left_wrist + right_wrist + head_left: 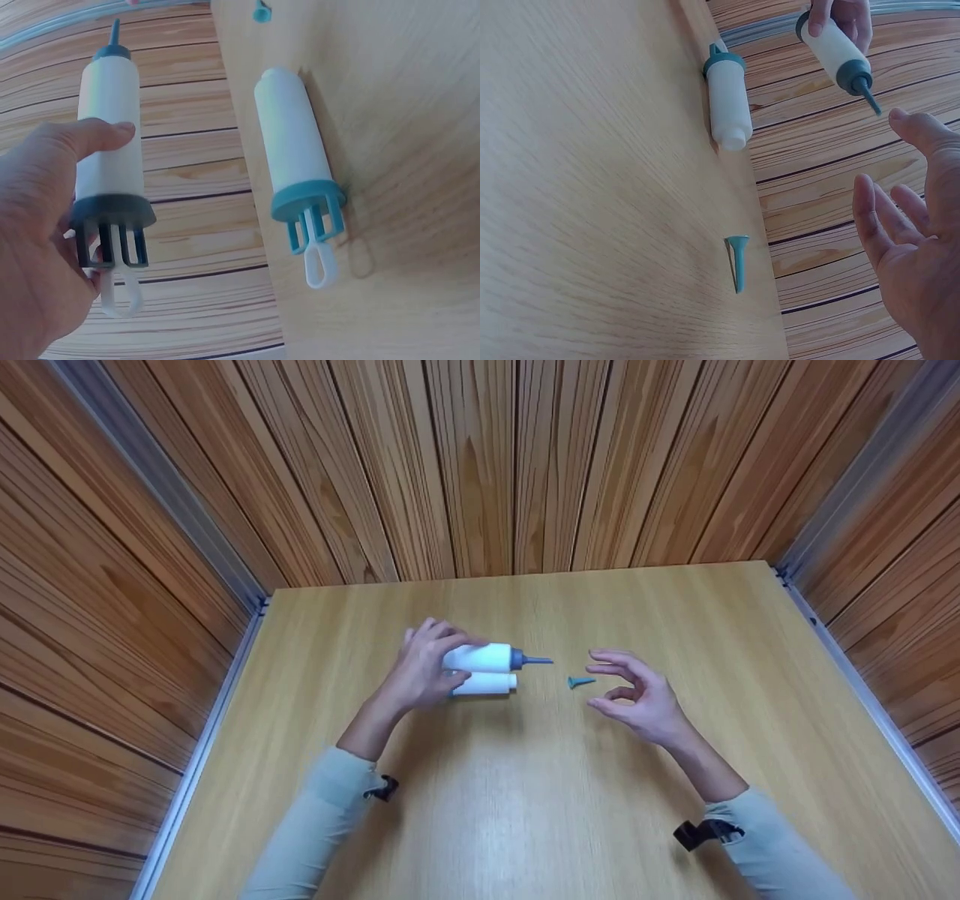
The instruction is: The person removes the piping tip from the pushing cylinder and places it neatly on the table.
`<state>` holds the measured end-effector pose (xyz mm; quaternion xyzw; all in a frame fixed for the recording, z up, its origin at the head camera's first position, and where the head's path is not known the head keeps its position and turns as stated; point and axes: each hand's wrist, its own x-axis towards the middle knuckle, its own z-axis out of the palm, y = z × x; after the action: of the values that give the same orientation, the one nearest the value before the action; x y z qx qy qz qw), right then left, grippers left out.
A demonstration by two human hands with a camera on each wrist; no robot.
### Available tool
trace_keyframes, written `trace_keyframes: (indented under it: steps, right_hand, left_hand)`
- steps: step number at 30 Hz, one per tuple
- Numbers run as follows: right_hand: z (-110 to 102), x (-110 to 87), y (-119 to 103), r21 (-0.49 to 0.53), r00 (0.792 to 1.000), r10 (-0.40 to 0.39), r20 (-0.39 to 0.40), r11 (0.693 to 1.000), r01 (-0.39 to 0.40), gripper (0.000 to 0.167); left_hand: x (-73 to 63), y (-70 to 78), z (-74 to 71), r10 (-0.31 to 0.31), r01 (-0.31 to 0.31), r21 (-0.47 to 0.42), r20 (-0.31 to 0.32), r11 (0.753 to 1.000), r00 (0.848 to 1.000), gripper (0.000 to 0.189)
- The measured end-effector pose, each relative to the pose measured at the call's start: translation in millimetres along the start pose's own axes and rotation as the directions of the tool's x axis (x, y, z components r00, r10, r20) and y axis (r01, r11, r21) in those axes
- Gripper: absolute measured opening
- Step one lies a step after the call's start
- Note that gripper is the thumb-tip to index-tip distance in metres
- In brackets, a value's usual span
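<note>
My left hand (427,666) grips a white icing syringe (495,658) around its barrel, above the table. In the left wrist view, a narrow dark teal nozzle (115,34) tips that syringe (111,165), and a white loop handle (122,294) shows below its flange. A second white syringe (291,131), with a teal flange and no nozzle on its neck, lies on the table beside it. My right hand (637,694) hovers with spread, bent fingers and nothing between them. Close to its fingertips, a loose teal nozzle (739,262) with a flared base lies on the wood.
A pale wooden table (480,810) spreads beneath both hands. Wood-plank walls (480,465) rise behind it and on both sides, with metal rails (202,735) along the table's side edges. Black straps (709,834) sit at both sleeves.
</note>
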<state>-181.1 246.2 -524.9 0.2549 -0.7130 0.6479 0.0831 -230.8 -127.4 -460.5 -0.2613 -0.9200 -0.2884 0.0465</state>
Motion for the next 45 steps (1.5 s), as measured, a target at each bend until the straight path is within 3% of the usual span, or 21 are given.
trace_keyframes:
  steps: [9,17,24,35,45]
  right_hand:
    - [2,1.4,-2,0.013,1.0,0.006,0.012,1.0,-0.006,0.066]
    - [5,-0.8,0,0.031,0.999,-0.024,0.032,0.999,0.023,0.066]
    - [8,0.5,-2,0.028,0.999,-0.03,0.032,0.999,0.029,0.064]
    - [21,7.9,-12,-0.01,0.998,-0.053,0.021,0.999,0.053,0.063]
    - [33,13.0,-19,-0.041,1.0,-0.023,0.007,0.999,0.023,0.058]
  left_hand:
    - [-3.7,7.7,1.6,0.102,-0.099,-0.094,0.028,0.991,0.994,0.043]
    - [-7.8,13.7,7.2,0.195,-0.185,-0.157,0.05,0.97,0.98,0.043]
    - [-6.5,22.1,13.5,0.264,-0.258,-0.147,0.024,0.955,0.964,0.044]
    - [-6.1,33.2,17.1,0.253,-0.251,-0.093,0.008,0.964,0.968,0.045]
    - [-5.4,37.5,18.3,0.254,-0.255,-0.106,-0.021,0.961,0.967,0.045]
